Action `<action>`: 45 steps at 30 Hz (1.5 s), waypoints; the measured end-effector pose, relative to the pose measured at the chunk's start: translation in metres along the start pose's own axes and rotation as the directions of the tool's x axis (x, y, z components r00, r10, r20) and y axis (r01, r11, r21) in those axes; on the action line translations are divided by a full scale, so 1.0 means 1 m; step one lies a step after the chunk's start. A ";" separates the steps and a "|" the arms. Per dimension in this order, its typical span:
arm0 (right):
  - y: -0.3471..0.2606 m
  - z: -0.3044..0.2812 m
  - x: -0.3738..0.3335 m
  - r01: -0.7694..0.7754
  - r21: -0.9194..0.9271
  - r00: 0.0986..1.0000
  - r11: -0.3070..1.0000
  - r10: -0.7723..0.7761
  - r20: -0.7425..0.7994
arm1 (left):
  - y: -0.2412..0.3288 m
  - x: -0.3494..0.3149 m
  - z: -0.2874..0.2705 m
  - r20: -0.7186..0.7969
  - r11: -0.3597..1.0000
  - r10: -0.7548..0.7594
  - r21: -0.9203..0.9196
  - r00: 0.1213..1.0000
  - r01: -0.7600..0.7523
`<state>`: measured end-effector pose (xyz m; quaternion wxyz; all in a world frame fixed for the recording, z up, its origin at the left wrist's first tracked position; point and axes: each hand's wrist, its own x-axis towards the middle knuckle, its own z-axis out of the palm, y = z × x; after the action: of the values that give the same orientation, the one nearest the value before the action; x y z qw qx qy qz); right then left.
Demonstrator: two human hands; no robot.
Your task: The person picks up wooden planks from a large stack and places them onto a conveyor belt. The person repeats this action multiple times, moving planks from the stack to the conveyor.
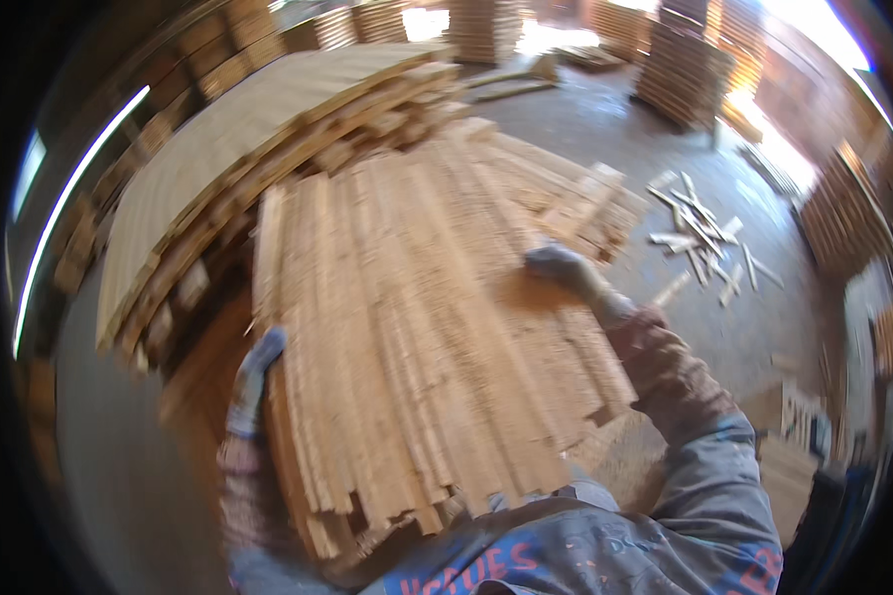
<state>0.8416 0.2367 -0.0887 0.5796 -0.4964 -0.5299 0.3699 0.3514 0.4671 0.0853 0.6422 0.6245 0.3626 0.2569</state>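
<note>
"Well, what's on my feed, hands outward?"

"Left hand (256,375): fingers straight, left edge of the board stack (407,297); right hand (570,272): atop its right side; grip of either, I cannot tell. Stack: between both hands, near ends uneven"

"Handling?"

"Even inward pressure, I judge, stack kept level. Beyond: planked pile (258,149), upper left; scattered sticks (701,234), right"
</note>
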 end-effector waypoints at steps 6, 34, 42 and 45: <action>-0.060 0.130 0.032 0.172 0.320 0.977 0.932 -0.119 -0.179 | -0.003 0.014 -0.005 0.005 0.929 0.107 0.355 0.994 -0.102; -0.061 0.363 -1.033 0.453 -0.269 -0.415 0.850 -0.066 -0.907 | -0.275 -0.477 0.787 0.977 0.921 -0.002 -0.081 -0.211 -0.381; 0.053 0.555 -1.322 -0.378 -0.039 -0.697 0.925 -0.312 -0.646 | -0.496 -0.816 0.937 0.715 0.956 -0.282 0.154 -0.640 -0.249; 0.048 0.549 -1.370 -0.376 0.018 -0.760 0.927 -0.297 -0.579 | -0.549 -0.855 1.016 0.652 0.856 -0.369 -0.039 -0.662 -0.515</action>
<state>0.0819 -0.9593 -0.5039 0.5538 -0.6327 0.3519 -0.4113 0.5660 -0.8763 -0.3770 0.3595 0.6359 -0.4676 -0.4977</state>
